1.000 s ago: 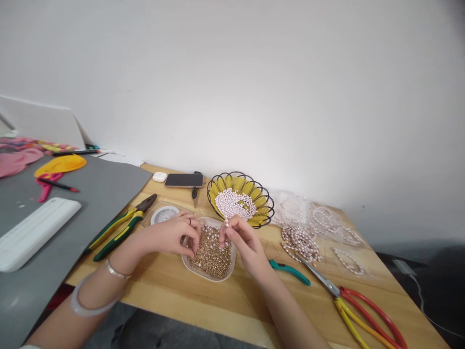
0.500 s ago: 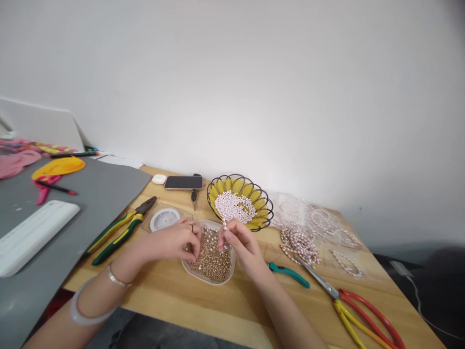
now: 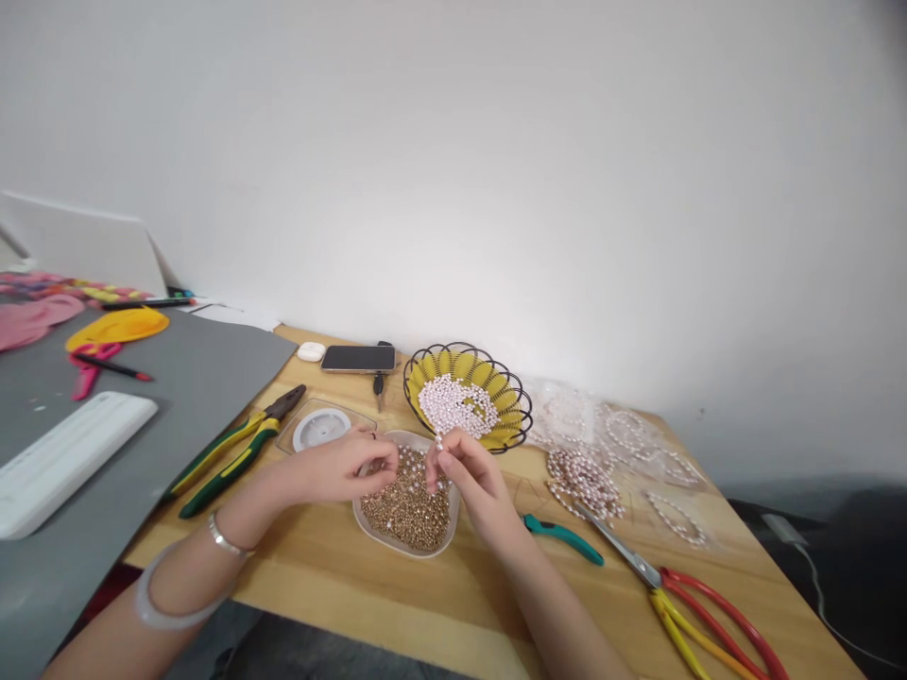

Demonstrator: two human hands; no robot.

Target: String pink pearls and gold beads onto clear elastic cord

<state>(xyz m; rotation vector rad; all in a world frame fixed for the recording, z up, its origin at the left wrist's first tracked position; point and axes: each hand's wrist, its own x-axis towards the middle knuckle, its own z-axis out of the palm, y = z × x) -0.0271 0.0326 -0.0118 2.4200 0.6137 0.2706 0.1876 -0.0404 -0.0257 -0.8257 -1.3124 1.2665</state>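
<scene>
Our left hand (image 3: pixel 358 465) lifts off the gold beads (image 3: pixel 409 515) in the tray (image 3: pixel 409 438), fingers curled close, catch unclear; our right hand (image 3: pixel 476 477) pinches pearl beads (image 3: pixel 439 441) above it. One dip probably done.

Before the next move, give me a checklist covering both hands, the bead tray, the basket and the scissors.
1. Right hand has a grip on pale beads: ok, pinched at the fingertips.
2. Left hand holds a bead: cannot tell, its fingertips are too unclear.
3. Tray sits flat on the table: ok.
4. Tray holds only gold beads: not ok, pale ones are mixed in.
5. Basket stands upright behind the tray: ok.
6. Scissors well away from the bead strands: not ok, the tips lie at the pile's edge.
</scene>
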